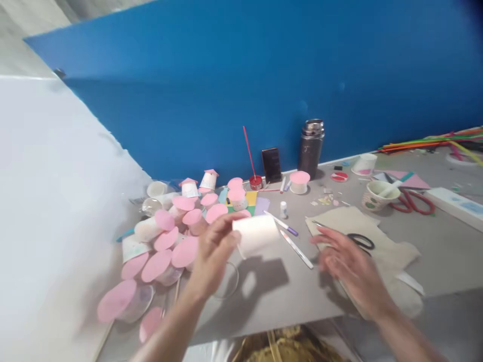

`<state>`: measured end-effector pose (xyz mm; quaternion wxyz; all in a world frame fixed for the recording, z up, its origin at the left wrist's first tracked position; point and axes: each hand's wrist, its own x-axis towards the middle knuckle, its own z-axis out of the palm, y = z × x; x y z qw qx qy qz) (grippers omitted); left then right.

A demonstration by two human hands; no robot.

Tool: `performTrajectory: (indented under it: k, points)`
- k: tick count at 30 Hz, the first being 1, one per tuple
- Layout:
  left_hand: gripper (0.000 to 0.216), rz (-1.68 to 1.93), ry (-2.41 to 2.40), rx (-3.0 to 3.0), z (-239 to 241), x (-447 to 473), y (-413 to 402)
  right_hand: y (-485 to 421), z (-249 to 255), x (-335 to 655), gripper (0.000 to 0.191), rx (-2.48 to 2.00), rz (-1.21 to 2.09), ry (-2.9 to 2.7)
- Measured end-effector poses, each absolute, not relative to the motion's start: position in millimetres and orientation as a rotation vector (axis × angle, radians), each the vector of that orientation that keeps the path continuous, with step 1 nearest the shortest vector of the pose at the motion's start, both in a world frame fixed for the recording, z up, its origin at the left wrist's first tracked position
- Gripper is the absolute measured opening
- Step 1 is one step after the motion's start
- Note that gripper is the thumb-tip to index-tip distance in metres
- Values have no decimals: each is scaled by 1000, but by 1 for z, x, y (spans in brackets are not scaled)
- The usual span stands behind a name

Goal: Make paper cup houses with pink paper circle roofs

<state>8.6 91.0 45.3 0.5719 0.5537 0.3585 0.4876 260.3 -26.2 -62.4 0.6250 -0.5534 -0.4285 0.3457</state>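
Note:
My left hand [217,251] is closed on a white paper cup [260,234], tipped on its side above the table. Fingers and thumb grip the cup at its left end. To the right, my right hand [345,259] hovers with its fingers apart over a beige sheet [362,221]. Scissors with black handles [361,242] lie on that sheet, partly hidden behind this hand. Between the two hands are a white marker [297,250] and a purple-tipped marker [282,223]. A thin clear ring [231,284] rests below the left hand.
Many cups with pink paper discs [157,265] crowd the left side. Along the blue partition [226,75] stand a phone [271,165] and a dark flask [311,148]. At right are a patterned cup [377,196], red-handled scissors [413,202] and coloured pipe cleaners [426,143].

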Motion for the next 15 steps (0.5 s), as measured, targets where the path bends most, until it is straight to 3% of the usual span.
performTrajectory:
  k: [3, 6, 10, 13, 15]
  points:
    - [29, 1093, 789, 1331, 6, 36, 65, -7, -50, 246, 79, -986, 1118, -1000]
    - [29, 1035, 738, 1390, -4, 50, 64, 7, -42, 246, 68, -1040, 1120, -983]
    - [38, 1093, 684, 1330, 1, 51, 82, 24, -20, 261, 53, -1194, 888, -1071]
    - [22, 1167, 723, 1390, 1, 49, 97, 43, 2, 266, 47, -1277, 612, -1159]
    - [16, 1125, 701, 1424, -1, 48, 104, 56, 14, 262, 50, -1265, 623, -1179]
